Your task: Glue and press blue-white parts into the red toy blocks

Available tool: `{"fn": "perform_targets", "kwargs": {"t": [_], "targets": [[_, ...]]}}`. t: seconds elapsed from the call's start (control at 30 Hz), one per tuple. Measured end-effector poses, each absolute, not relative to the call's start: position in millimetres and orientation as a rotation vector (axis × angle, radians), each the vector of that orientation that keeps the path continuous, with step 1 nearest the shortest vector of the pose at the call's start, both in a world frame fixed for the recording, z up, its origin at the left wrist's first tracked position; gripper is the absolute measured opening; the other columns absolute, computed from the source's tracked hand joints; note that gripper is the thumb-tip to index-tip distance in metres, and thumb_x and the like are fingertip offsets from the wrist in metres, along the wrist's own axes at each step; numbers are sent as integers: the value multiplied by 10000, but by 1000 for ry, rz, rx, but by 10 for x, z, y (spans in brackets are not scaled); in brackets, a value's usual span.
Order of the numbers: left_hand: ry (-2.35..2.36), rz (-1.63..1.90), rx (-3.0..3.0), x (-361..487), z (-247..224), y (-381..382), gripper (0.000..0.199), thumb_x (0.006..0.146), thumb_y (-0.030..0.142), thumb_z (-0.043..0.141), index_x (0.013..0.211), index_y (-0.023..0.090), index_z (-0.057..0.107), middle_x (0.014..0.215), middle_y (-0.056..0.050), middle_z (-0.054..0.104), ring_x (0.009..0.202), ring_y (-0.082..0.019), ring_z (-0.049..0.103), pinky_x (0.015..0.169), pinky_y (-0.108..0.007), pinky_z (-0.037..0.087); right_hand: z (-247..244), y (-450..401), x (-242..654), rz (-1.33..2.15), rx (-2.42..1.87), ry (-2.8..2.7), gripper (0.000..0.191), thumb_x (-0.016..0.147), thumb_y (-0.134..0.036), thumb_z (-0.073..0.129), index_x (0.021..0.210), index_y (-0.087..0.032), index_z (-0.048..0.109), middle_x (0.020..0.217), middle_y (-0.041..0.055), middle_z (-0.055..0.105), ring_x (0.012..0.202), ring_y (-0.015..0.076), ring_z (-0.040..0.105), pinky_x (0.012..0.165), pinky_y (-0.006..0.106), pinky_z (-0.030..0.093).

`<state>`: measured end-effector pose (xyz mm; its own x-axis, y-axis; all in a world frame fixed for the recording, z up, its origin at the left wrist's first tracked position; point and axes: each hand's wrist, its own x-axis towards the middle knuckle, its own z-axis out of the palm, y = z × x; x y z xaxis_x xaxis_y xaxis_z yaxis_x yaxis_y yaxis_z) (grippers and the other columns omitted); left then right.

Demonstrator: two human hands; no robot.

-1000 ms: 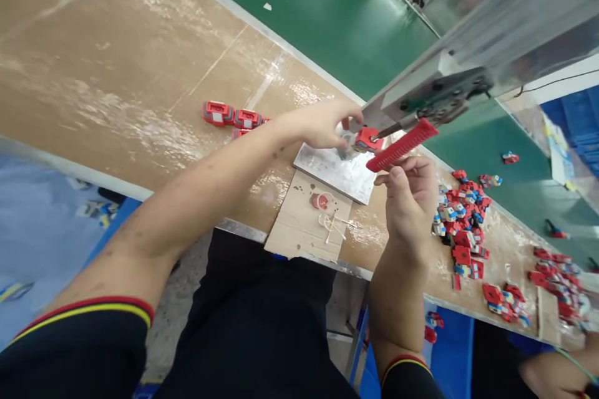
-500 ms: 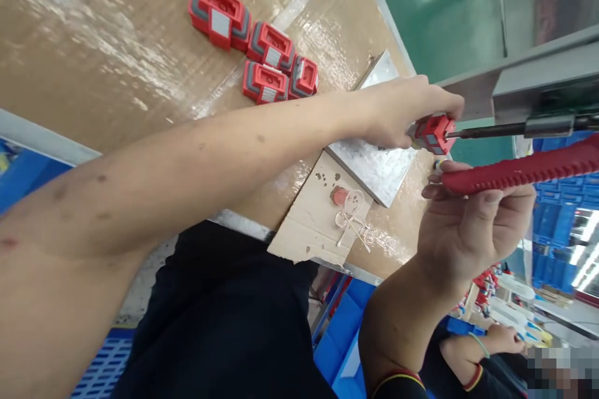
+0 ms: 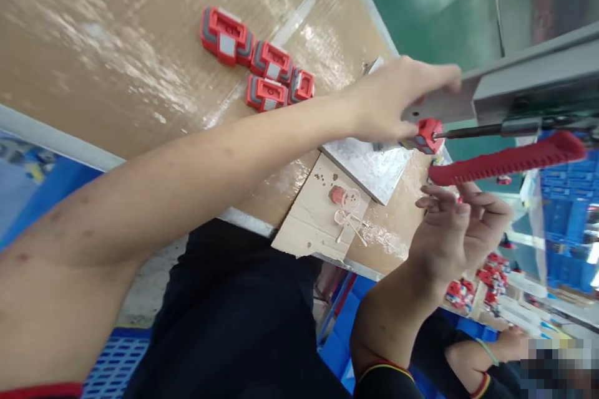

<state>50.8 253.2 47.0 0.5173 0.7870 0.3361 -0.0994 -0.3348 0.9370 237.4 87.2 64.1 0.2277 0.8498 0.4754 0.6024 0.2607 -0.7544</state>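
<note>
My left hand reaches across the table and holds a red plastic housing, its index finger stretched out above. The thin tip of a screwdriver bit meets the housing's right face. Below the bit runs a ribbed red lever handle. My right hand is just under this handle, palm up, its fingers apart and loosely bent. A tiny red spot shows by its thumb tip; I cannot make it out. Several red-and-grey plastic housings stand grouped on the table beyond my left forearm.
A metal plate lies under my left hand. Next to it, a cardboard sheet bears a small red cup, clear lids and cotton swabs. A grey machine arm juts in from the right. A co-worker's arm shows lower right.
My right hand has loosened from the red lever handle and dropped a little below it. My left hand keeps the housing at the bit. The whole view has shifted slightly.
</note>
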Motion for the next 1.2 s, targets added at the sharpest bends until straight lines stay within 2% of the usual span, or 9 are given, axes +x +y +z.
{"fn": "perform_targets", "kwargs": {"t": [0.1,0.2,0.27,0.4,0.6,0.67,0.87,1.03,1.2], "targets": [[839,1086,1361,153,588,2253,108,858,93,759,866,189,710,732,44,645,831,-179,742,717,-245,466,476,554,2412,283,-1430,-1398,153,974,-366,708,961,-257,601,1032,38,694,721,148,661,606,300,489],[933,1185,1043,-165,523,1798,215,854,207,780,722,190,612,600,42,580,578,-116,590,583,-232,432,302,280,2366,420,-1475,-1608,137,990,-359,712,1031,-242,654,1025,63,706,809,178,677,668,315,540],[950,1185,751,-314,418,1470,289,827,262,781,673,204,544,554,44,530,520,-105,513,533,-233,433,230,186,2313,521,-1477,-1821,223,969,-362,754,1141,-242,677,1093,93,728,884,211,700,710,345,582],[903,994,252,-460,281,956,211,744,291,791,769,195,605,704,3,589,679,-138,622,599,-240,538,202,158,2262,538,-1394,-1993,319,946,-368,803,1217,-246,688,1108,100,748,937,236,727,767,377,628],[830,983,238,-437,280,659,374,561,85,809,904,206,723,937,-25,704,872,-167,711,765,-252,616,253,208,2299,437,-1366,-2009,59,1023,-206,680,1031,-248,722,935,57,764,870,205,744,722,341,613],[845,1015,331,-387,256,632,354,608,98,877,910,221,738,960,-21,724,895,-168,726,785,-247,617,279,267,2275,360,-1355,-2037,97,1035,-198,659,990,-248,727,916,54,772,837,197,735,711,335,604],[898,1082,577,-250,122,545,327,772,465,936,979,246,808,1076,-68,757,832,-171,709,695,-261,589,352,488,2118,138,-1231,-2240,132,1054,-231,640,959,-230,732,869,63,791,766,200,706,702,346,575],[901,995,819,-264,36,503,226,744,379,917,864,209,829,1224,-136,709,1025,-251,695,803,-313,604,281,486,2069,149,-1103,-2183,98,1057,-241,636,999,-215,710,765,40,756,662,181,682,616,316,554],[895,995,1005,-259,16,556,280,765,313,926,1013,229,827,1210,-117,682,885,-193,684,767,-300,588,190,439,2079,261,-1032,-2041,45,1016,-236,714,991,-230,676,801,34,788,681,183,710,623,320,591]]}}
